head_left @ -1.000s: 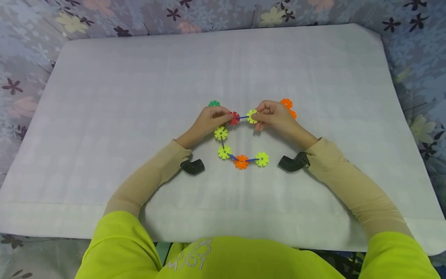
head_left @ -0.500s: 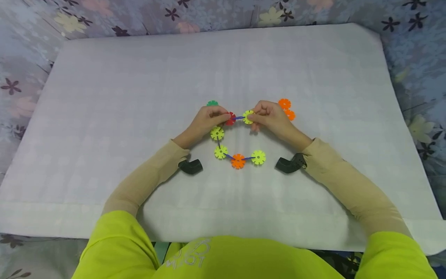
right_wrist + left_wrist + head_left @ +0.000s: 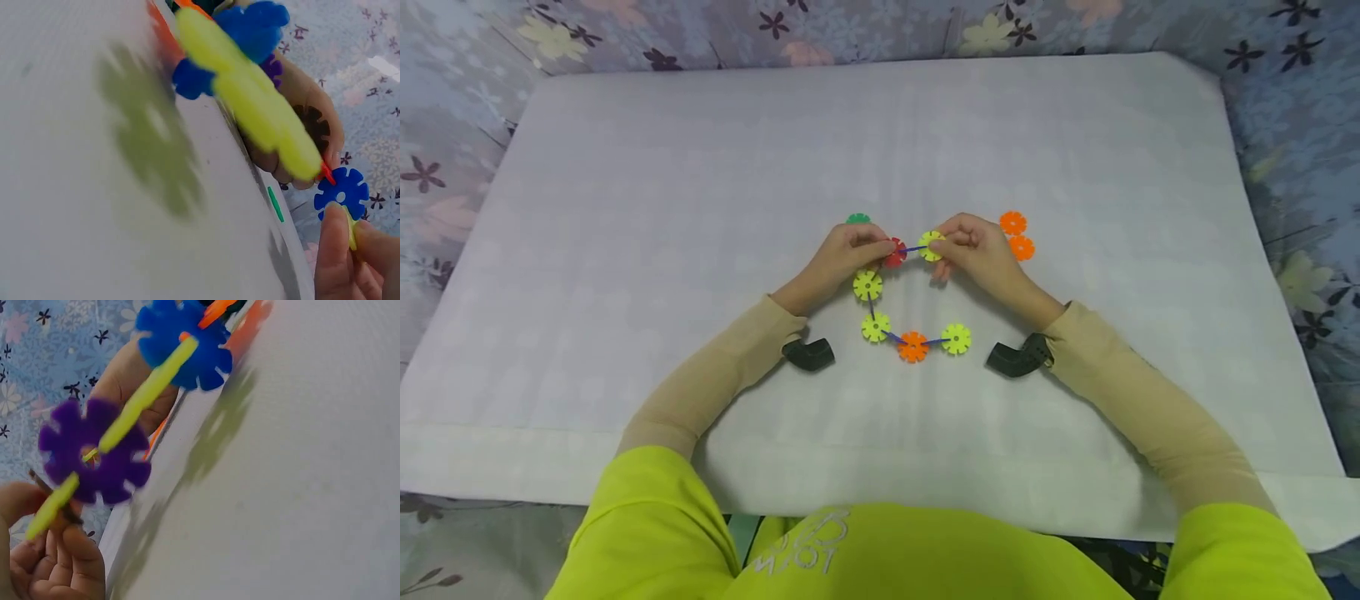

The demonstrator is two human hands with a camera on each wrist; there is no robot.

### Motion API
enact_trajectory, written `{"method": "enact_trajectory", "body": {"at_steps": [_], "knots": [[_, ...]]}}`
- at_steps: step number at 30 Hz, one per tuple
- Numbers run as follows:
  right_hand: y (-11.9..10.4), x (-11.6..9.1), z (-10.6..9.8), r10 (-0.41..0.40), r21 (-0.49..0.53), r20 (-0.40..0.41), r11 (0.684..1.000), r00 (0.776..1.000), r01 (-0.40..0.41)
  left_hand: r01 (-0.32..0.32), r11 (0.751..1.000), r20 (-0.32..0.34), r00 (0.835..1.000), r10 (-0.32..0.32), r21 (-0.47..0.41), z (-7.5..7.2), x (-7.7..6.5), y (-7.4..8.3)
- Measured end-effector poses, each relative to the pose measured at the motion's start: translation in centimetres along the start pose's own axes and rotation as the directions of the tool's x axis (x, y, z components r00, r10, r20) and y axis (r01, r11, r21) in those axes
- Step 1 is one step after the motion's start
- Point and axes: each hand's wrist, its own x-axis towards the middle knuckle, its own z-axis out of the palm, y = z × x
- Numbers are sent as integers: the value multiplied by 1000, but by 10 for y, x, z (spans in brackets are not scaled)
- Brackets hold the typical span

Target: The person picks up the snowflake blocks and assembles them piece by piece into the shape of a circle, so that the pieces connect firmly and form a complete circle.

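Note:
My left hand (image 3: 841, 258) pinches a red notched snowflake disc (image 3: 898, 252). My right hand (image 3: 981, 252) pinches a yellow notched disc (image 3: 931, 245). A blue disc (image 3: 345, 192), seen edge-on from the head, joins the red disc to that yellow one. From my left hand the chain runs down through a yellow disc (image 3: 867, 286), another yellow disc (image 3: 876, 327), an orange disc (image 3: 913, 347) and an end yellow disc (image 3: 956, 339). A purple disc (image 3: 69, 437) and a brown disc (image 3: 312, 128) link parts of it.
Two orange discs (image 3: 1017, 236) lie beyond my right hand. A green disc (image 3: 858, 218) is partly hidden behind my left hand. Black curved mounts (image 3: 808, 356) sit at both wrists. A white cloth covers the table (image 3: 737, 167); floral fabric (image 3: 880, 29) surrounds it.
My right hand has shifted slightly left and away from me with the yellow disc. My left hand keeps its pinch on the red disc. The lower chain stays nearly still.

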Motion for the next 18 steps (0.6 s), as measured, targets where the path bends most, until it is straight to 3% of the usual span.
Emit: {"method": "enact_trajectory", "body": {"at_steps": [5,10,12,15,18], "knots": [[1,2,0,85,138,-24,987,996,-80,11,999,47,999,-9,-39,-1,3,0],[-1,1,-3,159,170,-11,973,987,-154,99,995,90,991,-101,30,-1,13,4],[-3,0,-5,171,128,6,977,985,-170,133,989,121,983,-139,61,-1,18,6],[-6,-1,-9,144,43,21,989,989,-145,132,983,161,975,-152,127,-1,25,8],[-15,-1,-21,34,-116,-66,992,997,-41,100,980,190,973,-133,171,1,29,11]]}}
